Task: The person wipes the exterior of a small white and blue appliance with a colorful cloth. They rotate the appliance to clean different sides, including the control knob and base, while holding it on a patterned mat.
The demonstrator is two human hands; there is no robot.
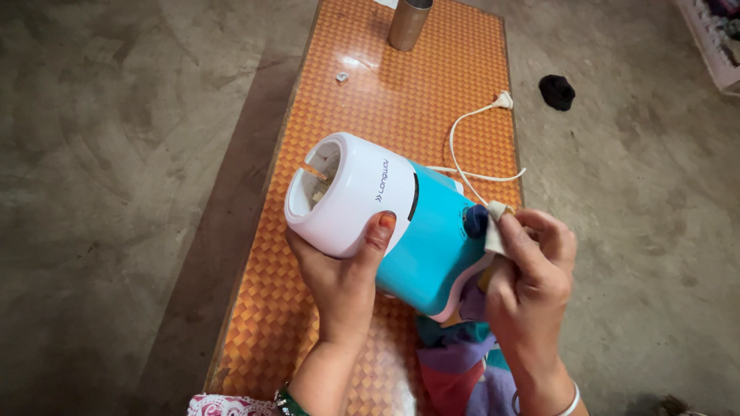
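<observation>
**Appliance held tilted over an orange woven-pattern table**

On the long orange table [432, 115], which stands on a grey concrete floor [116, 192], a white and turquoise kitchen appliance [385, 219] is held tilted on its side, above the near end of the tabletop. Its white upper part ends in a round opening that faces up and to the left; something pale with a thin orange strip shows inside, too unclear to name. The left hand [347, 281] grasps the appliance from below, fingers wrapped under the white housing and the thumb pressed flat on its front. The right hand [532, 270] is closed around a small pale cloth [495, 227], pinched between thumb and fingers and pressed against the dark blue knob [475, 221] on the turquoise body. A white power cord [462, 146] runs from the appliance across the table to a plug at the right edge. Below the appliance lies a bundle of coloured fabric [459, 370]. At the far end stands a metal cup [408, 23], its inside not visible, with a small metal piece [342, 76] nearby. A black object [556, 92] lies on the floor.
</observation>
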